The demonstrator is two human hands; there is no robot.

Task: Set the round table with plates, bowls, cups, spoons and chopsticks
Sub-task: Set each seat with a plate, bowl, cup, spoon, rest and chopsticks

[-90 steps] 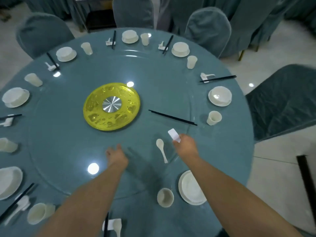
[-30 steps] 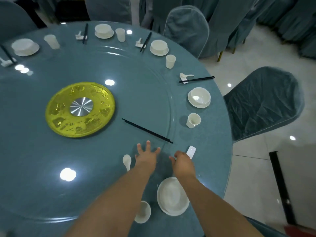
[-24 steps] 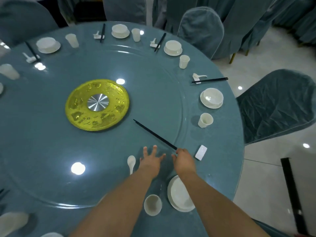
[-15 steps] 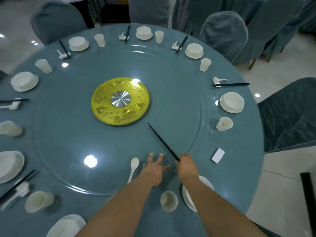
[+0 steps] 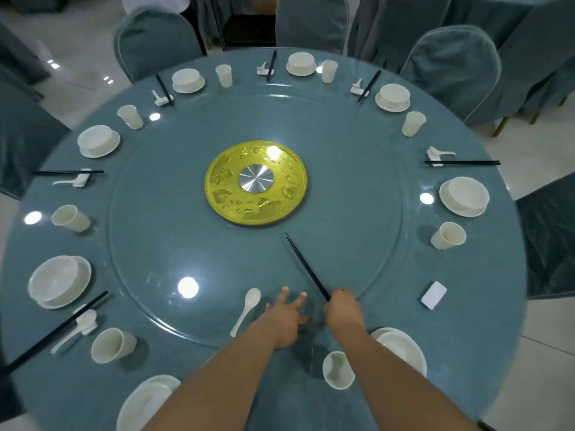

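Note:
My right hand (image 5: 343,312) grips the near end of a pair of black chopsticks (image 5: 305,266) that point toward the middle of the glass turntable (image 5: 174,231). My left hand (image 5: 285,318) rests flat on the glass with fingers spread, beside a white spoon (image 5: 246,309) to its left. In front of me stand a white cup (image 5: 338,369) and a white plate with a bowl (image 5: 401,348), partly hidden by my right arm. A white chopstick rest (image 5: 433,295) lies on the tablecloth to the right.
A yellow disc with a metal hub (image 5: 255,183) sits at the turntable's centre. Several set places with bowls, cups, spoons and chopsticks ring the round table (image 5: 485,275). Covered chairs (image 5: 451,66) stand around it.
My right hand let go of the white rest on the right and took hold of the chopsticks' near end. My left hand moved right past the spoon and lies flat on the glass.

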